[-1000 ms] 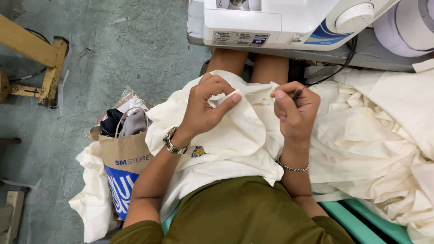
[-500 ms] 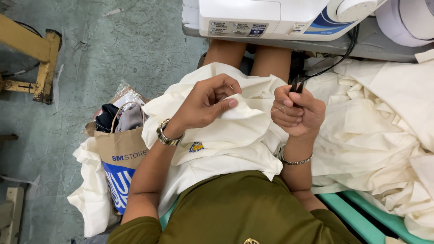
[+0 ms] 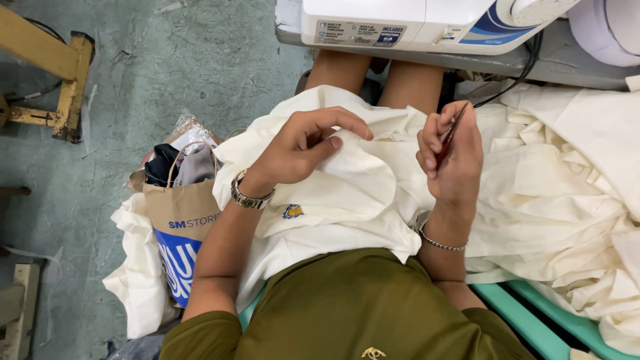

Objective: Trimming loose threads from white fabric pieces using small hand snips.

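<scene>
Right hand (image 3: 453, 160) closed around a small red-handled cutting tool (image 3: 451, 139), probably thread snips; only a thin sliver shows between the fingers. Tool's long axis runs diagonally, tip up toward the sewing machine (image 3: 427, 23), handle end down inside the palm. Left hand (image 3: 307, 143) half-curled, thumb and fingers pinching a fold of the cream cloth (image 3: 360, 193) lying across the lap. Pinched fold sits just left of the right hand, the two hands near but apart. More cream cloth heaps to the right, over the teal bench (image 3: 533, 313). Wristwatch (image 3: 248, 195) on left wrist, bracelet (image 3: 441, 244) on right. Paper bag (image 3: 181, 220) stands on the floor at left.
</scene>
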